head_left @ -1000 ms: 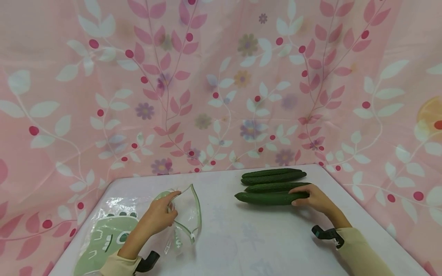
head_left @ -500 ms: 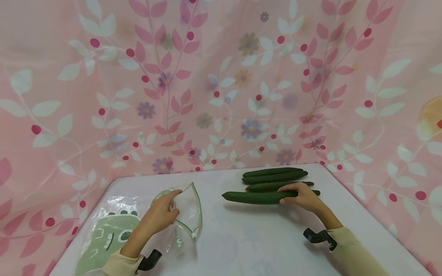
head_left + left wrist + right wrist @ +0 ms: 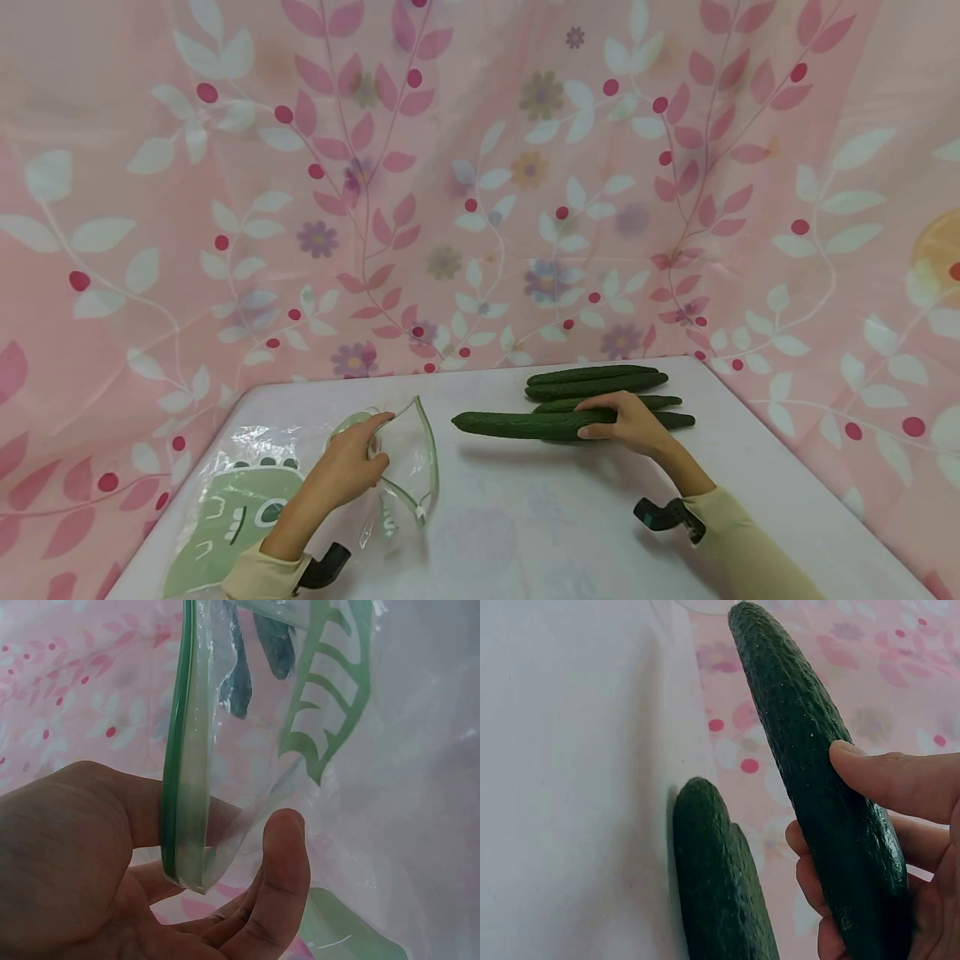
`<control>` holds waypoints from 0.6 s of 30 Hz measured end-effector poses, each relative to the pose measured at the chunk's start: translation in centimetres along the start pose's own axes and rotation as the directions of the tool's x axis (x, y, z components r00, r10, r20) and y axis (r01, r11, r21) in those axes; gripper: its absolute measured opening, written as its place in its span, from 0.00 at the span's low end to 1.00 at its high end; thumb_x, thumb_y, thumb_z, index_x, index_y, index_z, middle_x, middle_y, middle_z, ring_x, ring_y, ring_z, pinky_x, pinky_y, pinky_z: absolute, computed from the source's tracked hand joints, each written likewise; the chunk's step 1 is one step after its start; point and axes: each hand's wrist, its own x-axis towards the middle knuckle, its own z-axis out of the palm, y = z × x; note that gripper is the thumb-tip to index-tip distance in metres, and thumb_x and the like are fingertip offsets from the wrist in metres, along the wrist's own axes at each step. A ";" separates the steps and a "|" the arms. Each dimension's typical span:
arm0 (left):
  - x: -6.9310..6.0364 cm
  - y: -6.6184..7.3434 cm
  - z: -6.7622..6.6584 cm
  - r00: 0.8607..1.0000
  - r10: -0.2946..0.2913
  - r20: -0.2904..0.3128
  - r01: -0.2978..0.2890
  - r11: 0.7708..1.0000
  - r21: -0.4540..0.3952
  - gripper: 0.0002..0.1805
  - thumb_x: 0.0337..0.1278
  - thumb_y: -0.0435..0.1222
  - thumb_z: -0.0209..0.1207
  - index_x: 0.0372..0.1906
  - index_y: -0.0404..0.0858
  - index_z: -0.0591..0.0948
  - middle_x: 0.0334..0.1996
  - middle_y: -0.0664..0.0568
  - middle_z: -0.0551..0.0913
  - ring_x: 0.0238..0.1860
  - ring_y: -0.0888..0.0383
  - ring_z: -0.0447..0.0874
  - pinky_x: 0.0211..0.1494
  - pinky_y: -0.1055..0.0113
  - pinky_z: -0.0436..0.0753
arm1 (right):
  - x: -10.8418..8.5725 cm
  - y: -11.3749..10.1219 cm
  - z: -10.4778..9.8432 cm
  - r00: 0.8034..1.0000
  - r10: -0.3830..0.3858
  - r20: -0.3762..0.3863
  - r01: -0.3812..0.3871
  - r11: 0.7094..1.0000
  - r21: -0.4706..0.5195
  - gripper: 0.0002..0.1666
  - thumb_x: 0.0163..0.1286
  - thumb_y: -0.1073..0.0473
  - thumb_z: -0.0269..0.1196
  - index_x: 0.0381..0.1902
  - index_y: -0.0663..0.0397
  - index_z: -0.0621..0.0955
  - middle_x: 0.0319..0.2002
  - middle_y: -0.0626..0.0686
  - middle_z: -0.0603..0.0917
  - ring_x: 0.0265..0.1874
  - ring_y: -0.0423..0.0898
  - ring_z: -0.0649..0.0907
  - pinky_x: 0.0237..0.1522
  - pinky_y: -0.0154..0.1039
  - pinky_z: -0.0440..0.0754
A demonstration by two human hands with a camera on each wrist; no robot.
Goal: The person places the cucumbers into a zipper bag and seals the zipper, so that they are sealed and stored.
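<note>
My right hand [image 3: 622,423] grips a long dark green cucumber [image 3: 502,425] by its right part, thumb on one side and fingers curled round the other. That cucumber [image 3: 802,742] is raised above the table, pointing left. Beneath and behind it lie other cucumbers [image 3: 716,870]. On the left, my left hand [image 3: 352,467] holds the rim of a clear zip bag [image 3: 431,454] with a green printed figure. The bag's mouth gapes toward the right. In the left wrist view the green zip edge [image 3: 176,750] runs between the fingers of my left hand [image 3: 150,877].
Two more cucumbers [image 3: 596,383] lie together near the table's back edge. The white table [image 3: 517,533] ends at a pink floral curtain [image 3: 480,208]. The bag's flat body, with its green printed face [image 3: 225,525], spreads over the table's left side.
My right hand has lifted the front cucumber and moved it left, toward the bag. Another cucumber behind it now shows more on the right. The left hand and bag have barely moved.
</note>
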 end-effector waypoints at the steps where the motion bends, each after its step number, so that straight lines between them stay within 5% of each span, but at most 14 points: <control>1: 0.0 0.0 0.0 1.000 0.001 0.000 -0.001 1.000 0.000 0.34 0.58 0.26 0.61 0.72 0.34 0.74 0.30 0.51 0.75 0.18 0.61 0.79 0.21 0.64 0.76 | 0.1 -0.1 0.2 1.000 -0.005 0.002 0.005 1.000 0.001 0.19 0.64 0.53 0.77 0.51 0.53 0.90 0.50 0.52 0.88 0.52 0.54 0.84 0.55 0.57 0.79; 18: 0.1 0.2 0.2 1.000 0.011 -0.001 -0.011 0.999 0.031 0.33 0.57 0.26 0.62 0.71 0.36 0.75 0.30 0.52 0.75 0.19 0.59 0.75 0.22 0.63 0.75 | 2.5 -2.5 4.6 0.996 -0.083 0.021 0.083 0.996 0.012 0.21 0.65 0.51 0.76 0.52 0.56 0.89 0.49 0.51 0.88 0.50 0.52 0.85 0.54 0.55 0.80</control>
